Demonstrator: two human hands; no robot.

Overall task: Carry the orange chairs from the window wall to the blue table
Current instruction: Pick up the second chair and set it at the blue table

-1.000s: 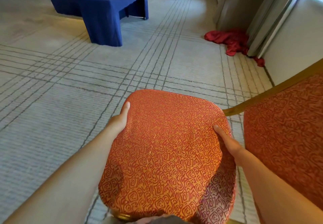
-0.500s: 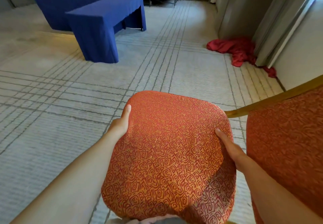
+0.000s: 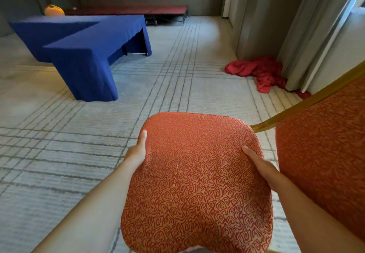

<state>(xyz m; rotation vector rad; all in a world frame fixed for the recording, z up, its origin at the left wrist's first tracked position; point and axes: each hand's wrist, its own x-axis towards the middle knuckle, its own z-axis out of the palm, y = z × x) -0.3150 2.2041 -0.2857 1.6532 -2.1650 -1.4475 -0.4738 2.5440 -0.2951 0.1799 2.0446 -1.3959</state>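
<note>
An orange chair with a red swirl pattern fills the lower middle of the head view; its padded seat (image 3: 197, 179) faces me. My left hand (image 3: 138, 152) grips the seat's left edge, thumb on top, fingers hidden underneath. My right hand (image 3: 260, 167) grips the right edge the same way. The chair's backrest (image 3: 324, 154) with its gold frame rises at the right. The blue table (image 3: 87, 41), L-shaped under a blue cloth, stands ahead at the upper left. The chair's legs are hidden.
A crumpled red cloth (image 3: 260, 71) lies on the carpet by grey curtains (image 3: 292, 35) at the right. A low red platform (image 3: 138, 9) runs along the back wall. An orange object (image 3: 53, 10) shows behind the table. Striped grey carpet (image 3: 59, 134) stretches between me and the table.
The view has tilted up, showing the whole blue table, the back wall and the platform. Both hands keep the same grip on the seat.
</note>
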